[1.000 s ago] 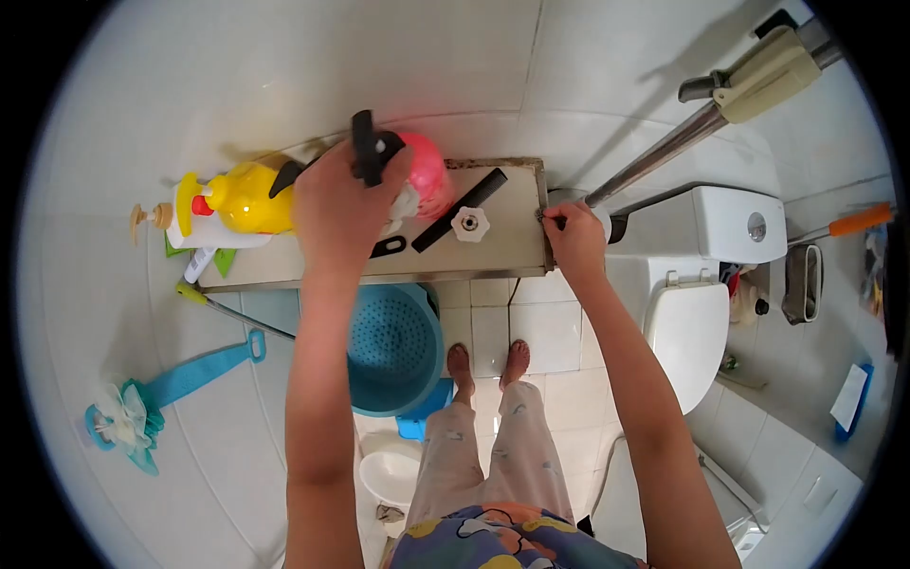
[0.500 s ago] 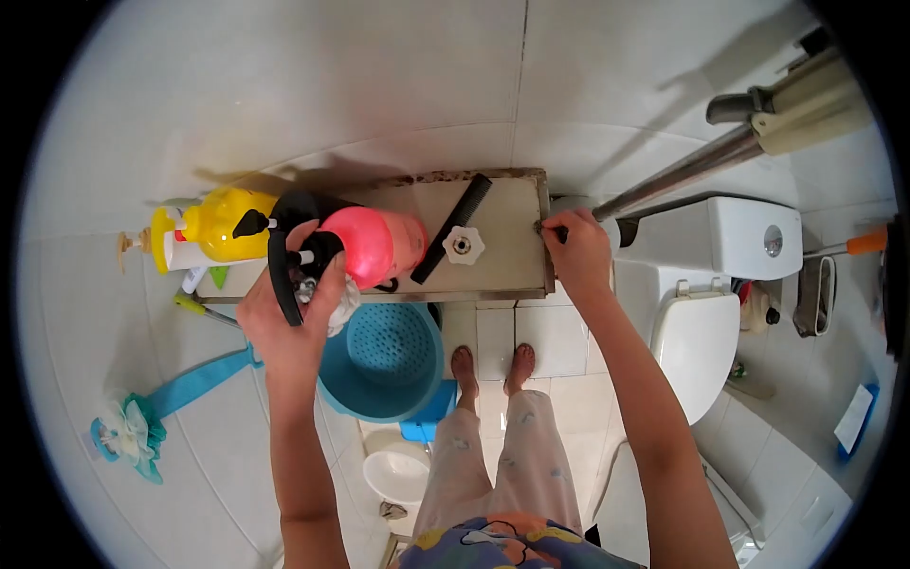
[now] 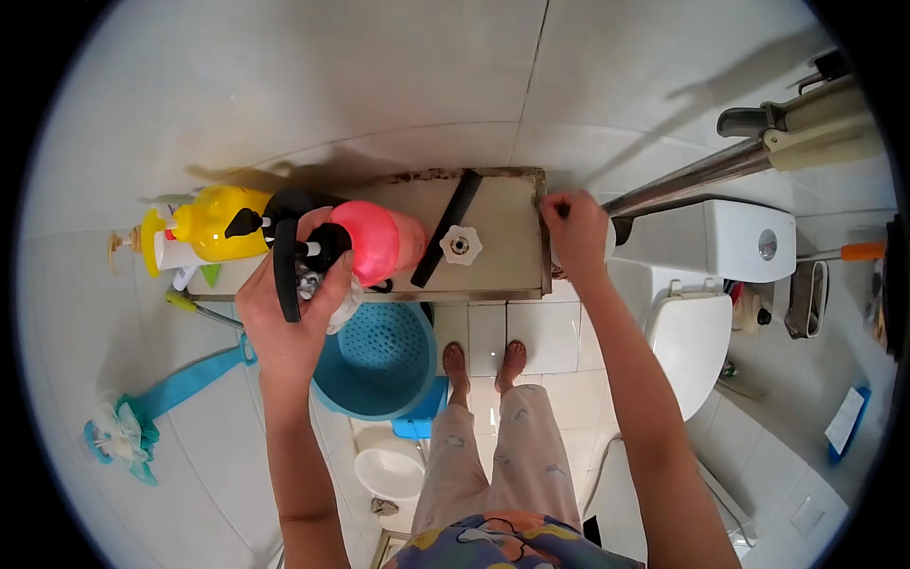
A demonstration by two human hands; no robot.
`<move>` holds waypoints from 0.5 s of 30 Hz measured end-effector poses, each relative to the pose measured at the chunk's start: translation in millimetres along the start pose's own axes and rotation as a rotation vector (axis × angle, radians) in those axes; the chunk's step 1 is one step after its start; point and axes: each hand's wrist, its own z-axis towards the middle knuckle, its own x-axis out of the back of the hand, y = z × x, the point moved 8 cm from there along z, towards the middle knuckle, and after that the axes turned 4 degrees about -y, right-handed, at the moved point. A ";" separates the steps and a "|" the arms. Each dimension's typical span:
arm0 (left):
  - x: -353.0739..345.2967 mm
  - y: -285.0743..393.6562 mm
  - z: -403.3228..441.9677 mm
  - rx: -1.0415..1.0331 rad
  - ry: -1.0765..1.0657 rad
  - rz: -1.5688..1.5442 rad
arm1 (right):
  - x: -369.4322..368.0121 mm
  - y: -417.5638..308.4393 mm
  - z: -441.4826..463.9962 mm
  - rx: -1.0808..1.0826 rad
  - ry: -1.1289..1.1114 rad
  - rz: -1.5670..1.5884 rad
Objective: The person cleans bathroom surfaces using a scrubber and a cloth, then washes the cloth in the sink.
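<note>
My left hand point(image 3: 292, 321) is wrapped round the black-topped neck of a pink pump bottle point(image 3: 372, 245) on the shelf point(image 3: 507, 213). Some crumpled white material point(image 3: 343, 311) shows beneath that hand; whether it is gripped too is unclear. At the shelf's right end, my right hand point(image 3: 578, 235) is closed around a small dark clump point(image 3: 563, 210) that I cannot make out well. Between the hands, a black comb point(image 3: 455, 213) lies slantwise, with a white knob-shaped piece point(image 3: 461, 246) beside it. A yellow pump bottle point(image 3: 223, 224) stands left of the pink one.
Below the shelf sits a blue perforated basin point(image 3: 379, 365), with a small white bowl point(image 3: 391, 471) nearer me. The toilet point(image 3: 695, 346) is on the right, and metal poles point(image 3: 692, 175) lean above its tank. A blue brush point(image 3: 194, 384) hangs at the left wall.
My right hand has pulled back slightly from the shelf edge, its fingers now curled around the dark clump. The left hand keeps its hold on the pink pump bottle. The view has shifted slightly.
</note>
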 end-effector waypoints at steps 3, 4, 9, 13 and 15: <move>-0.9 -2.7 -1.6 0.113 -0.030 -0.036 | -5.3 2.8 21.5 0.001 0.054 0.007; 2.9 -2.1 -4.6 0.115 0.022 -0.065 | -4.4 4.4 20.1 -0.019 0.069 0.014; 20.4 -38.4 -52.2 0.186 0.388 -0.230 | 4.5 -0.2 -30.5 -0.042 -0.050 -0.034; -29.6 -48.9 -102.8 0.289 0.334 -0.584 | -4.9 1.5 15.7 -0.005 0.031 -0.043; -66.0 -22.0 -103.2 0.394 0.146 -0.623 | -6.0 3.0 15.2 -0.020 0.005 0.004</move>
